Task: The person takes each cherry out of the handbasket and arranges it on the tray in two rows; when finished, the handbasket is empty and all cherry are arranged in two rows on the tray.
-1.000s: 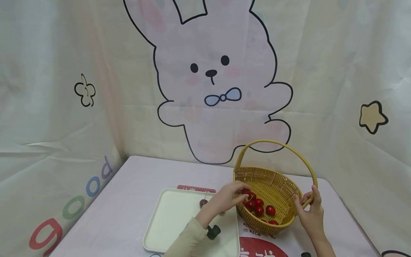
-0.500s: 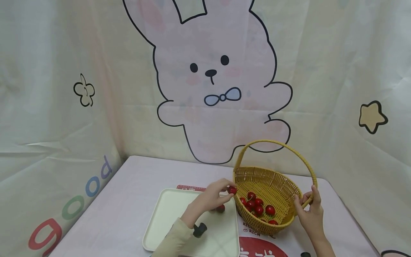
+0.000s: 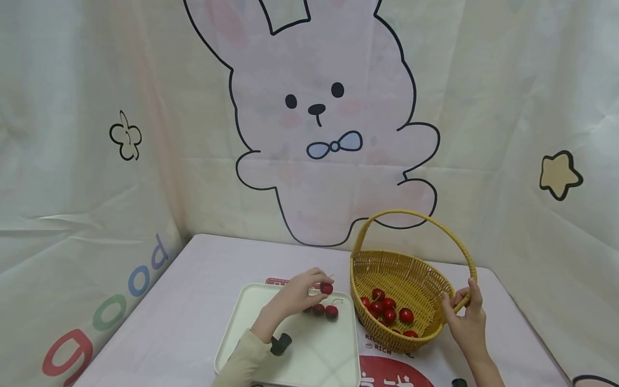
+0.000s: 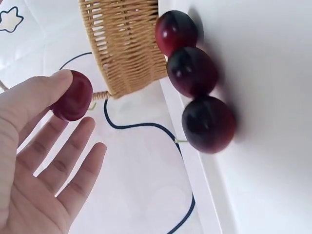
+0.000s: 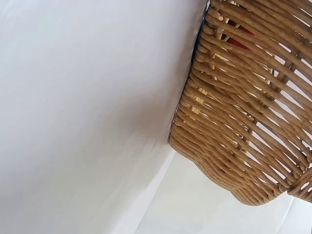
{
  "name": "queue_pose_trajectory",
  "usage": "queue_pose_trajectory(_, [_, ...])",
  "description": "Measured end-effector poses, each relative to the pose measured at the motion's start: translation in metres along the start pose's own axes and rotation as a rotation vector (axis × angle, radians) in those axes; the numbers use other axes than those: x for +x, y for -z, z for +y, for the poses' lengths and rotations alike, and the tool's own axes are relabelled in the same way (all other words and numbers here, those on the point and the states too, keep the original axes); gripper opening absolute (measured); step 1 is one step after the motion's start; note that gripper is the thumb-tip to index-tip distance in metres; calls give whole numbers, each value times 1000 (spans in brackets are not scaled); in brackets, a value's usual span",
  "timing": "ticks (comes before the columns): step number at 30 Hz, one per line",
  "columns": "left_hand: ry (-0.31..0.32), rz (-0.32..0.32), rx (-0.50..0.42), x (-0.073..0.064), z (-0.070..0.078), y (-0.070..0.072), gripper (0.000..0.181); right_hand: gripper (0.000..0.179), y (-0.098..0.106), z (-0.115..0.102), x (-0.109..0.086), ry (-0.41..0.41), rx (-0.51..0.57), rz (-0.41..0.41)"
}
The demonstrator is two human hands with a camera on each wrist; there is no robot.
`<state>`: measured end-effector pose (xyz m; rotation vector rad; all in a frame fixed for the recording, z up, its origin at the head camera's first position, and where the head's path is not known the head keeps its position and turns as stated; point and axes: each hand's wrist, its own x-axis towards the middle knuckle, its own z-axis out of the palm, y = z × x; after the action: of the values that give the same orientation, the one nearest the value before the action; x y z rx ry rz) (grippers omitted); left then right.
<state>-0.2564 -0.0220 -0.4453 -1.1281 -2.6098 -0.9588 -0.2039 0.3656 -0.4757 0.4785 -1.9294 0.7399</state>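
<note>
My left hand (image 3: 294, 296) is above the white tray (image 3: 319, 360), pinching a dark red cherry (image 3: 326, 288) between thumb and index finger. In the left wrist view the other fingers are spread away from that cherry (image 4: 74, 97). A row of three cherries (image 4: 192, 71) lies on the tray below, touching one another. To the right stands a yellow wicker basket (image 3: 411, 271), tilted a little towards me, with several red cherries (image 3: 389, 315) at its near left side. My right hand (image 3: 468, 325) grips the foot of the basket's handle (image 3: 471, 263) at the right rim.
A pale tablecloth (image 3: 208, 263) covers the table, with red printing (image 3: 391, 371) in front of the basket. Behind it hangs a curtain (image 3: 333, 193) with a rabbit drawing. The right wrist view shows the basket's woven side (image 5: 243, 107) close up.
My left hand has moved left from the basket's rim to above the tray, bringing one cherry out of the basket. My right hand stays on the handle, and the basket has hardly moved.
</note>
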Motion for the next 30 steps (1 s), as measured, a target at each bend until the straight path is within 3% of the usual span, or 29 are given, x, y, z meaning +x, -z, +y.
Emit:
queue_pose_trajectory(5, [20,8,-16,-8,-10,5,32,63,0,1,-1,3,1,-1])
queue_pose_trajectory(12, [105,12,-76,-18,-20,10,33,64,0,1,-1,-9,16,-11])
queue_pose_trajectory(20, [168,-25,-91,-25,-28,16,31,63,0,-1,1,-16,-4,-16])
queue_pose_trajectory(30, [199,-60,-29,-31,-41,15,29,62,0,1,1,5,2,4])
